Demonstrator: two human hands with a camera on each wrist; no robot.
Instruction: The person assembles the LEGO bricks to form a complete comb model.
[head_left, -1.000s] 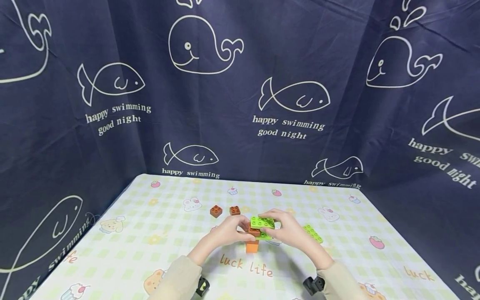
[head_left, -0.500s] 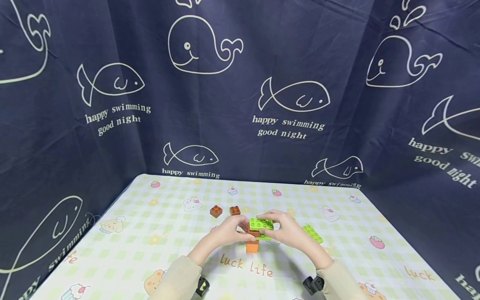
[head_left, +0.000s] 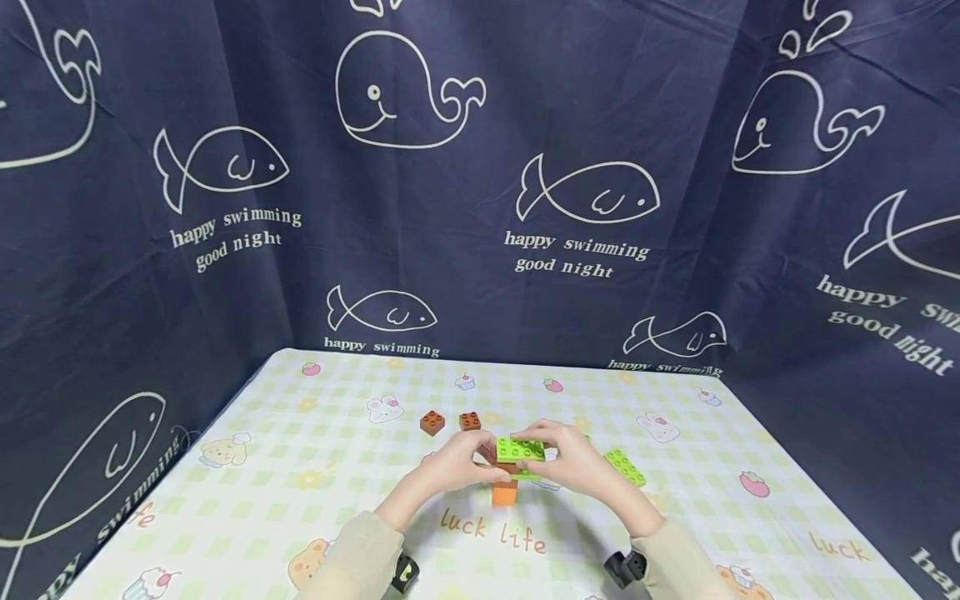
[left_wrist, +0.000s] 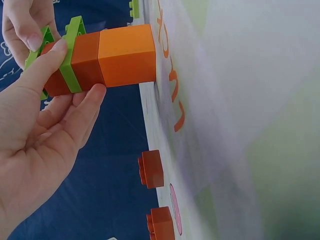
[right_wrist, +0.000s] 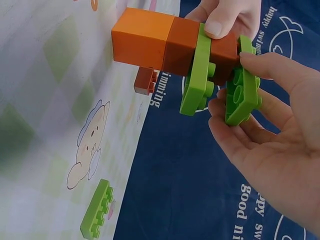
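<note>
In the head view, a bright orange plastic block (head_left: 504, 493) stands on the pale checked tablecloth (head_left: 360, 500), bearing an upright brick stack between the hands. On top, a lime-green rectangular studded plastic brick (head_left: 520, 450) has its studs up and its long axis running roughly from nine to three o'clock. The left hand (head_left: 459, 461) grips the stack from nine o'clock, probably to brace it; the right hand (head_left: 567, 457) holds the top brick from three. Two loose dark-brown square plastic bricks (head_left: 432, 422) (head_left: 470, 421) lie between ten and eleven o'clock of the stack; a loose lime-green rectangular plastic brick (head_left: 626, 467) lies near three.

In the left wrist view, the stack's long axis runs sideways, orange end at three o'clock. The left thumb and fingers pinch around the upper brown plastic brick (left_wrist: 57, 86) and the middle green plastic brick (left_wrist: 74, 60), above the lower brown plastic brick (left_wrist: 87, 52), a grip that seems meant to stop twisting.

In the right wrist view, both stacked green bricks overhang towards seven o'clock. The right thumb and fingers pinch the top one by that overhang, likely because it gives purchase. It looks slightly tilted; whether it is fully seated, I cannot tell.
</note>
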